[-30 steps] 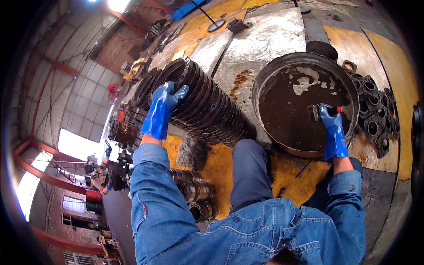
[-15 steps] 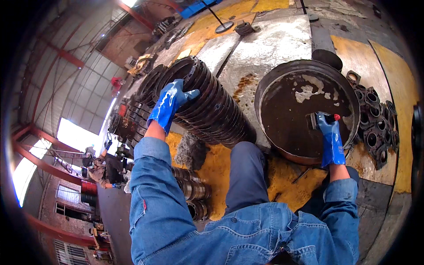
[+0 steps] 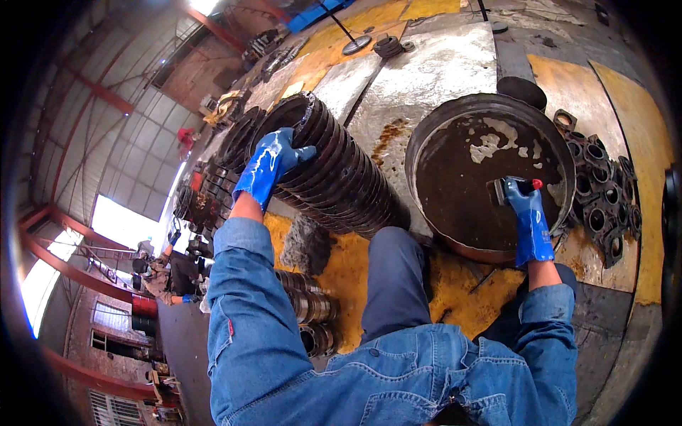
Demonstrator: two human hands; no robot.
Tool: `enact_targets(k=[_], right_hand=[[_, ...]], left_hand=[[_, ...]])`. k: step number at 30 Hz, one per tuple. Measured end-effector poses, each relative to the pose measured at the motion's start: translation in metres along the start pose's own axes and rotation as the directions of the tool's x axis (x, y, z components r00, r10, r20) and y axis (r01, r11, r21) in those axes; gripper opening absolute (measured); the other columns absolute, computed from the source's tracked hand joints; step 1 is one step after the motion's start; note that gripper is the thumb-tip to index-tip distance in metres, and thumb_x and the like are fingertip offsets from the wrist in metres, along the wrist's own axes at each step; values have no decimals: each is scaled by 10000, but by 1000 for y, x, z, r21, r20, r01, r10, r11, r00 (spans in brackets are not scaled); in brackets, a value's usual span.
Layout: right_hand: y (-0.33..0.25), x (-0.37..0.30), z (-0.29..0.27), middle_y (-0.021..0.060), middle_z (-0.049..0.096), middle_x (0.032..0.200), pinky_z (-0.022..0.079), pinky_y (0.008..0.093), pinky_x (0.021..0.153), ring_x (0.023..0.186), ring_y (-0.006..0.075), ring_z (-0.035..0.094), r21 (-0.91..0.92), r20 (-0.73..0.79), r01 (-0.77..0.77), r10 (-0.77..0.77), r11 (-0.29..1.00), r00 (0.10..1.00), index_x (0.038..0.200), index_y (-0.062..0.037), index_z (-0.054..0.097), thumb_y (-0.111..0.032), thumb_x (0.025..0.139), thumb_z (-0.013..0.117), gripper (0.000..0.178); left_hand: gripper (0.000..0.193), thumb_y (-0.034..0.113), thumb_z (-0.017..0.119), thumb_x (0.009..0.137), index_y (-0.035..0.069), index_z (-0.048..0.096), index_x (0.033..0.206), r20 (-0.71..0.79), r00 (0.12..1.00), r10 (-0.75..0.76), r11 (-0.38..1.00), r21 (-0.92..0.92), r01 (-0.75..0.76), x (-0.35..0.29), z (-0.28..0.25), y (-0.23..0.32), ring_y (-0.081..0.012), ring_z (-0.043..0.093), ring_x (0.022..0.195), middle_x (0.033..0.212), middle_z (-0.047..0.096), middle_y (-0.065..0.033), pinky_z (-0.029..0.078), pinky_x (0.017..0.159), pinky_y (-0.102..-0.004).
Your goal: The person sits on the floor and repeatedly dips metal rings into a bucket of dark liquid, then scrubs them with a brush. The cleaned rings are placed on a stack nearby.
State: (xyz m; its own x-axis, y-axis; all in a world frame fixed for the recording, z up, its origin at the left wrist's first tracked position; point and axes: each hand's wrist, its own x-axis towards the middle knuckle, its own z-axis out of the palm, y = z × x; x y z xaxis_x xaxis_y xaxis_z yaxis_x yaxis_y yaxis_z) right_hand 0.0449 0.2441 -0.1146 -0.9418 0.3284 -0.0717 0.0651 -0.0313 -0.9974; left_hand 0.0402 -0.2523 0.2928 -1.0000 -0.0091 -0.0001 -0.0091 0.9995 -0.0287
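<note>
My left hand [image 3: 277, 156], in a blue rubber glove, is closed over the rim of the top ring in a tall stack of dark, greasy metal rings [image 3: 348, 174]. The stack leans up toward me near my knee. My gloved right hand [image 3: 526, 202] is wrapped around a brush with a red handle [image 3: 534, 184], its dark flat head at the thumb side. It hangs over a wide round metal basin [image 3: 419, 202] of dark liquid [image 3: 469, 188] with pale foam patches on it. Part of the handle is hidden by the fingers.
A heap of dark flanged metal parts [image 3: 600, 192] lies right of the basin. Machined rings [image 3: 312, 307] and a grey rag bundle [image 3: 305, 245] sit by my left leg. A stand base [image 3: 356, 45] is at the far side. Another person [image 3: 167, 273] works at the left.
My right hand has shifted slightly left with the brush, which has turned so that red shows at both ends. The left hand stays on the ring's rim.
</note>
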Motion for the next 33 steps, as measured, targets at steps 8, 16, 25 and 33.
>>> enact_targets(k=[8,16,25,33], right_hand=[[-6,-3,0,86,768,1013,577,329,847,909,165,728,32,17,8,-8,999,1000,1059,-10,753,-192,872,795,263],[-30,-15,3,68,765,986,571,317,838,895,159,723,-50,0,-75,75,996,997,1048,-26,753,-217,880,786,256],[-17,1,-2,74,766,990,565,324,852,904,166,724,-142,-13,-55,54,988,998,1051,-18,758,-218,873,785,269],[-11,3,-11,61,760,950,566,318,813,866,135,708,-2,-48,-48,48,999,998,1049,-15,772,-228,876,796,276]], left_hand=[[647,549,788,824,64,710,1246,-3,999,49,987,-154,-49,-2,1,6,-369,684,1131,1189,725,-210,510,990,-448],[716,667,713,835,63,708,1218,1,1000,-17,993,117,17,-7,-7,13,-387,675,1128,1172,722,-223,510,981,-463],[716,693,693,816,118,687,1242,-299,953,-48,895,410,174,-15,17,23,-353,696,1066,1123,736,-173,548,915,-469],[294,455,650,921,181,721,1002,-378,875,303,949,207,-239,-42,88,111,-347,718,849,912,739,-101,564,743,-490]])
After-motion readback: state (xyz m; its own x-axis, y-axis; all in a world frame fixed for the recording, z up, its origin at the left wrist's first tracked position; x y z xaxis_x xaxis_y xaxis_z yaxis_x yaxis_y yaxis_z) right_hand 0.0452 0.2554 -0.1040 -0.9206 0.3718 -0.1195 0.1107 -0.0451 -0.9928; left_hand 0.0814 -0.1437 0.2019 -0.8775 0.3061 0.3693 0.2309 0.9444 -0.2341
